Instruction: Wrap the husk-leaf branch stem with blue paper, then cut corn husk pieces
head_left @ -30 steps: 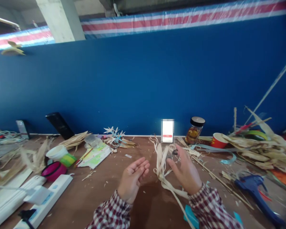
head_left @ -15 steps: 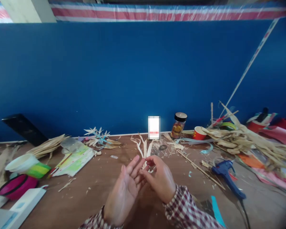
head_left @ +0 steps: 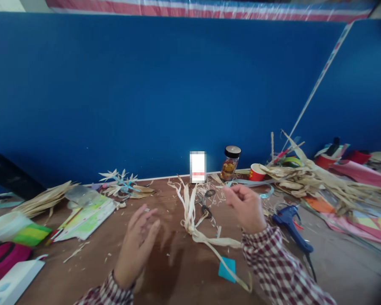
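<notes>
My left hand [head_left: 139, 238] hovers over the brown table [head_left: 165, 271] with its fingers stretched out and nothing in it. My right hand [head_left: 246, 206] is raised to the right of it, fingers curled in a pinch; what they hold, if anything, is too small to see. Between the hands lies a bundle of pale dried husk strips [head_left: 190, 209], tied low down, with long tails running toward me. Black-handled scissors [head_left: 206, 208] lie just beside the bundle. A small blue paper piece [head_left: 227, 269] rests near my right sleeve.
A blue glue gun [head_left: 288, 220] lies right of my right hand. A jar [head_left: 230, 162], a red cup [head_left: 256, 173] and a phone [head_left: 197, 166] stand at the blue wall. A husk pile [head_left: 307, 182] fills the right; a booklet [head_left: 85, 216], cups [head_left: 19, 228] and husk flowers [head_left: 120, 184] sit left.
My hands were touching at the fingertips half a second ago and have drawn apart, left hand down-left, right hand up-right. The view has turned slightly right.
</notes>
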Tool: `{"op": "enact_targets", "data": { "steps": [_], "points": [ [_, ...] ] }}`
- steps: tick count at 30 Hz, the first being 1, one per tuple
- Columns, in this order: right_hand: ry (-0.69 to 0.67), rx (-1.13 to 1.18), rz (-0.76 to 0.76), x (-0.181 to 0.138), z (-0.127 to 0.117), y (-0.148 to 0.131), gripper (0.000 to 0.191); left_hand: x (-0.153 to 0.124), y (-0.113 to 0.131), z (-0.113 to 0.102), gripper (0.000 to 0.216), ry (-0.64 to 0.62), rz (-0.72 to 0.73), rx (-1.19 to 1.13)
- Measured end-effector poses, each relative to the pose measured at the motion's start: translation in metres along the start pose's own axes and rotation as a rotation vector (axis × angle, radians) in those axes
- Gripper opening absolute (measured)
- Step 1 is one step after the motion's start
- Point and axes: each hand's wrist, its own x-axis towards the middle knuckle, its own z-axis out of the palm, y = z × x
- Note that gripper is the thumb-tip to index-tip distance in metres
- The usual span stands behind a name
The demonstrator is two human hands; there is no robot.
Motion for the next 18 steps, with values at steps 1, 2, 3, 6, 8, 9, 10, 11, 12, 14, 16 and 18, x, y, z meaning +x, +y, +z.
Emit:
{"op": "enact_targets", "data": {
  "steps": [1, 2, 3, 6, 8, 9, 10, 11, 12, 14, 16, 18],
  "points": [
    [0.041, -0.13, -0.055, 0.004, -0.007, 0.002, 0.028, 0.003, -0.006, -0.001, 0.041, 0.06, 0.075, 0.16],
    [0.065, -0.263, -0.119, 0.007, -0.012, 0.006, 0.029, 0.006, -0.012, -0.001, 0.042, 0.103, 0.142, 0.271],
    [0.061, -0.389, -0.183, 0.01, -0.015, 0.01, 0.033, 0.008, -0.017, 0.0, 0.044, 0.122, 0.19, 0.331],
    [-0.007, -0.651, -0.336, 0.009, -0.015, 0.021, 0.072, 0.015, -0.028, 0.012, 0.035, 0.048, 0.202, 0.365],
    [-0.108, -0.683, -0.337, 0.004, -0.008, 0.025, 0.067, 0.02, -0.03, 0.022, 0.028, -0.033, 0.145, 0.388],
    [-0.168, -0.665, -0.306, 0.001, -0.004, 0.027, 0.054, 0.023, -0.029, 0.027, 0.028, -0.054, 0.125, 0.388],
    [-0.22, -0.634, -0.283, -0.003, 0.0, 0.028, 0.041, 0.027, -0.027, 0.032, 0.033, -0.066, 0.122, 0.351],
    [-0.255, -0.599, -0.277, -0.007, 0.004, 0.029, 0.034, 0.03, -0.024, 0.036, 0.042, -0.076, 0.124, 0.267],
    [-0.271, -0.561, -0.298, -0.011, 0.009, 0.029, 0.032, 0.032, -0.02, 0.039, 0.05, -0.097, 0.117, 0.133],
    [-0.299, -0.447, -0.361, -0.019, 0.019, 0.03, 0.035, 0.035, -0.009, 0.042, 0.051, -0.152, 0.012, -0.239],
    [-0.384, -0.262, -0.312, -0.027, 0.03, 0.029, 0.039, 0.032, 0.005, 0.041, 0.045, -0.195, -0.176, -0.609],
    [-0.511, -0.07, -0.171, -0.035, 0.043, 0.025, 0.05, 0.025, 0.019, 0.037, 0.041, -0.235, -0.28, -0.846]
  ]
}}
